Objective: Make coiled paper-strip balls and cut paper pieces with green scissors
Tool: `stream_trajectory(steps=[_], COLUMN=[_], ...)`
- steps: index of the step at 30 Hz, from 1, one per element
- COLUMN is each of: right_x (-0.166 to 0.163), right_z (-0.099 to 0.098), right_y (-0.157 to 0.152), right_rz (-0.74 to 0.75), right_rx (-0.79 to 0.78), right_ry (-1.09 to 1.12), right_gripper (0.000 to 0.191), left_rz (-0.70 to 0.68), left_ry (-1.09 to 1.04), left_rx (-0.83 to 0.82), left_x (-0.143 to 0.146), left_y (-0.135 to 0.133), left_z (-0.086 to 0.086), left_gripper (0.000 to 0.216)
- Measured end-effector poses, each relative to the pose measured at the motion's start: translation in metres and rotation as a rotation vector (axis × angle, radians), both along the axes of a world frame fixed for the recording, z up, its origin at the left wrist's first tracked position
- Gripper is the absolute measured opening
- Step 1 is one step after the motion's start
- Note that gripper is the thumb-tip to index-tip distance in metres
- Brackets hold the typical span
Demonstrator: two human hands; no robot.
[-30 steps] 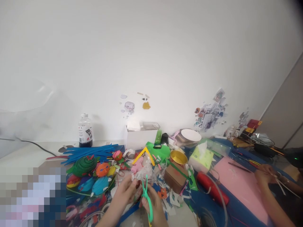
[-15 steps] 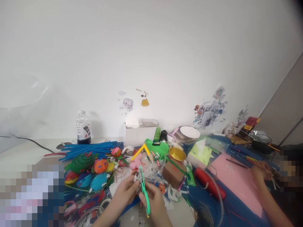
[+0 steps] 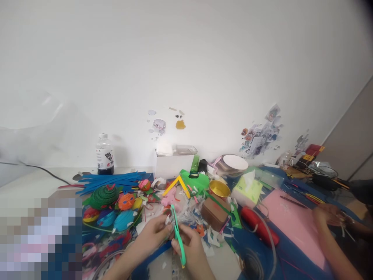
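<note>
My right hand (image 3: 192,249) is closed around green scissors (image 3: 180,244), whose long narrow end points up and away from me. Beside it, my left hand (image 3: 155,232) pinches a small whitish piece (image 3: 168,221) close to the scissors; its exact kind is too small to tell. Both hands are close together at the front middle of the table, above paper scraps. Just beyond them lie a pink figure (image 3: 169,197) and a bent yellow strip (image 3: 178,182). To the right of my hands stands a brown box (image 3: 215,215).
Woven balls and fish-like shapes, including a green dome (image 3: 104,196), lie at left near blue strips (image 3: 112,182) and a bottle (image 3: 105,155). A gold tin (image 3: 219,189), tissue pack (image 3: 247,191) and red tube-shaped object (image 3: 259,226) stand right. Another person's hands (image 3: 328,216) work beside a pink sheet (image 3: 294,221).
My view has shifted slightly, so most things sit a little further right. My hands keep nearly the same hold on the scissors and whitish piece. The other person's hands have moved slightly.
</note>
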State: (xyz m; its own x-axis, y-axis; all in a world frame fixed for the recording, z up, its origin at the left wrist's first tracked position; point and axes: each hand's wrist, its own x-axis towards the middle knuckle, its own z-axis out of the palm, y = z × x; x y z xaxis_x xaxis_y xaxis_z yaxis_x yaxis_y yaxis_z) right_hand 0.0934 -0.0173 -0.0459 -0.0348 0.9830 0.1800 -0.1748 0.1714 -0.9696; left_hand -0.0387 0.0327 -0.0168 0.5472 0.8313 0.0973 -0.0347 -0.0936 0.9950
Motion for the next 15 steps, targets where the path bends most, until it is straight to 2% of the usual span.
stream_trajectory(steps=[4, 9, 15], right_x=[0.004, 0.007, 0.006], right_z=[0.004, 0.015, 0.017], right_y=[-0.003, -0.009, -0.011], right_rz=[0.043, 0.033, 0.054], right_rx=[-0.033, -0.046, -0.065], right_ry=[-0.041, -0.060, -0.064], right_gripper=[0.035, 0.024, 0.028], left_rz=[-0.015, -0.051, -0.118], left_ry=[0.035, 0.062, 0.105], left_rx=[-0.003, -0.012, 0.006], left_x=[-0.004, -0.006, -0.011], left_y=[-0.001, -0.006, -0.006], left_z=[0.008, 0.015, 0.016], left_gripper=[0.040, 0.036, 0.039])
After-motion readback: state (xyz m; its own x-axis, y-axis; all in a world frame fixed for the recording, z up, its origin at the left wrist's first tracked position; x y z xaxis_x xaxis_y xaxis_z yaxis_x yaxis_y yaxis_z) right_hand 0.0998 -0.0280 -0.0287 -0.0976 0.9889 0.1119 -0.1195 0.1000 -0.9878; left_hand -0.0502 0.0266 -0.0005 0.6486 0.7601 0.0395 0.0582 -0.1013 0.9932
